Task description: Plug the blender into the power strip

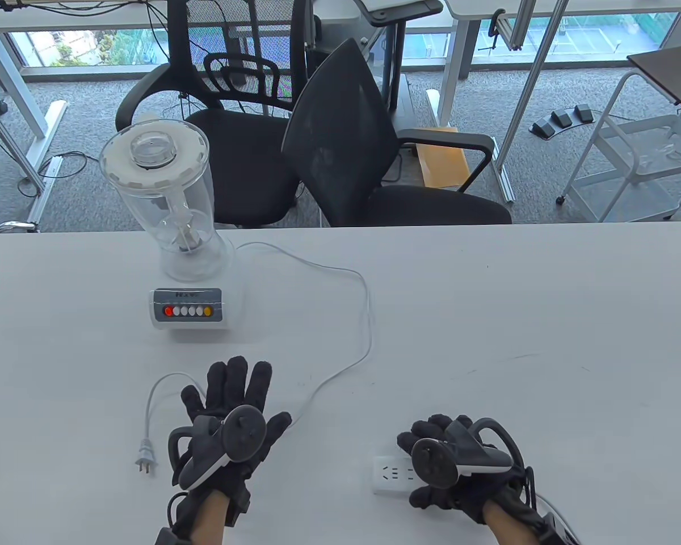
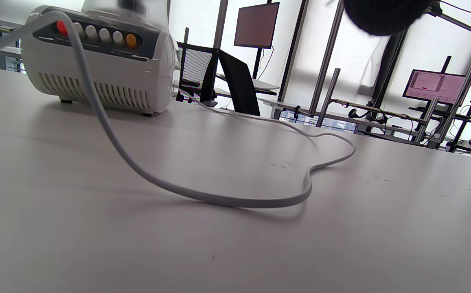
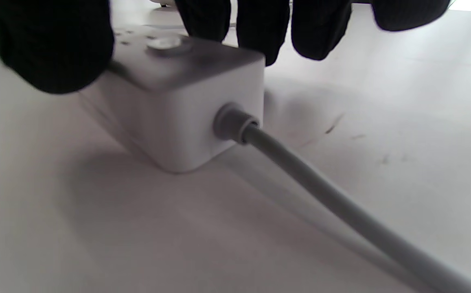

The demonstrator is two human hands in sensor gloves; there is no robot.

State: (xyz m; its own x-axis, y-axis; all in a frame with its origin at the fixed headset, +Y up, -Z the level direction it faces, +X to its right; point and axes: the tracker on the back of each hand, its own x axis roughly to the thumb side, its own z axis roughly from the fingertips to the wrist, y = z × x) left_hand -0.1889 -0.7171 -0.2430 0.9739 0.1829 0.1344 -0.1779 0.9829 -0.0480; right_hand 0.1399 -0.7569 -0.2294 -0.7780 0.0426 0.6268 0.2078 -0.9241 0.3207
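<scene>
The blender (image 1: 181, 227) stands at the table's back left, its white base (image 2: 101, 61) with a row of buttons facing me. Its white cord (image 1: 368, 318) loops right, runs back under my left hand and ends in the loose plug (image 1: 146, 457) lying on the table left of that hand. My left hand (image 1: 238, 409) is open with fingers spread, over the cord (image 2: 219, 199), holding nothing. My right hand (image 1: 431, 454) grips the white power strip (image 1: 390, 474) at the front right, thumb (image 3: 52, 44) on one side and fingers (image 3: 259, 24) on the other. The strip (image 3: 186, 101) lies flat on the table.
The strip's grey cable (image 3: 320, 195) runs back toward me past the right wrist. Two black office chairs (image 1: 386, 147) stand just beyond the white table's (image 1: 545, 340) far edge. The plug and the strip lie about two hand-widths apart.
</scene>
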